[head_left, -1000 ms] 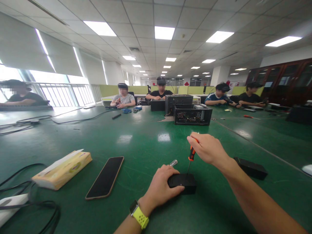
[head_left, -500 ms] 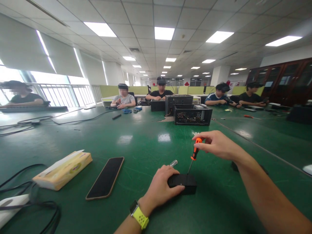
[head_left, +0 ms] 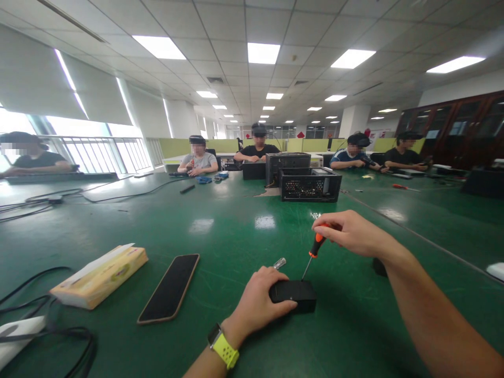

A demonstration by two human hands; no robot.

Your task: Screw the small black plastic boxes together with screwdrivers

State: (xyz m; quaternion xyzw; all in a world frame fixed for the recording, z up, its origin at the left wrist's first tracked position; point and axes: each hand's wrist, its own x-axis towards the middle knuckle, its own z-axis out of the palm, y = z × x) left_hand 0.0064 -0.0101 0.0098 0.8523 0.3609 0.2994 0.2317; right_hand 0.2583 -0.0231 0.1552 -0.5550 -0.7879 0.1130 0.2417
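A small black box point(head_left: 301, 295) lies on the green table, its left end gripped by my left hand point(head_left: 262, 296), thumb along the near side and fingers over the far side. My right hand point(head_left: 344, 231) is closed around the top of an orange-and-black screwdriver point(head_left: 316, 245). The screwdriver leans, handle to the right, and its tip meets the top of the box near the far edge. Whether a screw sits under the tip is too small to tell. Just beyond my left fingers lies a small clear object point(head_left: 280, 263).
To the left are a phone point(head_left: 169, 289), a tissue pack point(head_left: 100, 275) and black cables point(head_left: 84, 336). Open black computer cases point(head_left: 311, 186) stand farther back. Several people sit around the far side. Another screwdriver point(head_left: 400, 186) lies at the far right.
The screwdriver handle tilts slightly more to the right, and my right fingers have closed further over its top. My left hand and the box keep their places.
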